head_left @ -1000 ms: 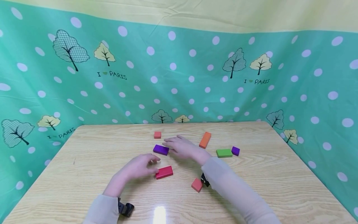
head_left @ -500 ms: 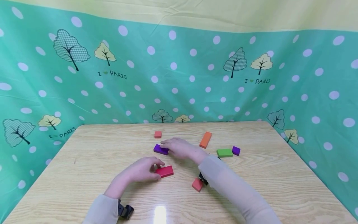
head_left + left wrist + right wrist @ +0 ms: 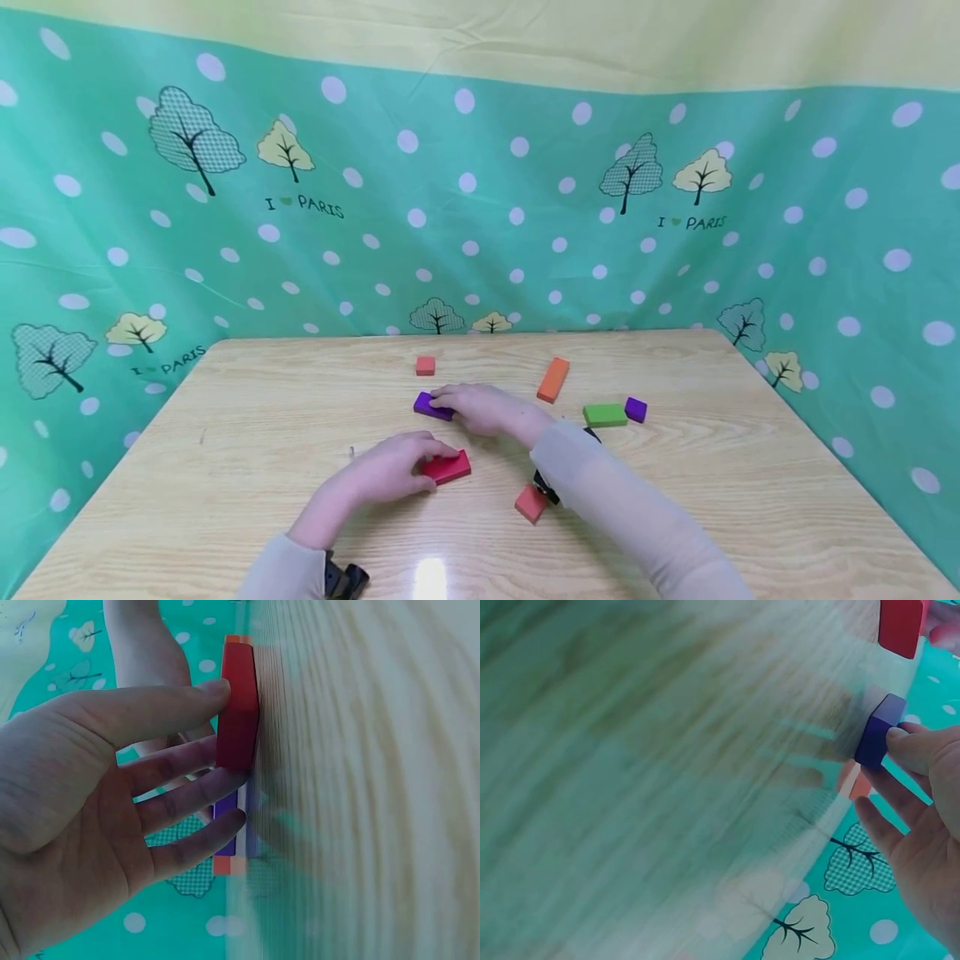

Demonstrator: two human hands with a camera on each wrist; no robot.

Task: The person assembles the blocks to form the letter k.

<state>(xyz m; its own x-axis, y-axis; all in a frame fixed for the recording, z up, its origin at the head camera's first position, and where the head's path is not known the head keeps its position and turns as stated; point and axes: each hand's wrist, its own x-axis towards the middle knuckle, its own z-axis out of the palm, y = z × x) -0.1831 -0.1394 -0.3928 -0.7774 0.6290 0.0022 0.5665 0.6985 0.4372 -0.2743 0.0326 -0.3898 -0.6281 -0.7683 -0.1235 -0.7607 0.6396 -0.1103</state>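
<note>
Coral and nearest the person, a small cube [image 3: 531, 503] is lying on the wooden counter [image 3: 262, 400] just beside the right sleeve [image 3: 622, 504]. Slightly farther in, the left hand [image 3: 393, 468] is holding a red block [image 3: 452, 470] at its left part, fingers now stretching over the top where, a second earlier, they were hovering just beside that end. Thumb and index finger are pinching the block, the hand half open, its remaining fingers spreading apart, a detail the left wrist view is showing and the head view is hiding. Beyond, the right hand [image 3: 483, 408] is pinching a purple block [image 3: 429, 407] whose right end it was only nearing before. Its forearm is angling in from the right; the right wrist view is revealing the thumb against the block, the lower fingers fanning loose. Farther right, a green block [image 3: 605, 415] and a purple cube [image 3: 636, 409] are sitting side by side, an orange block [image 3: 553, 380] is slanting beyond, and a second coral cube [image 3: 425, 366] is resting near the far edge.
</note>
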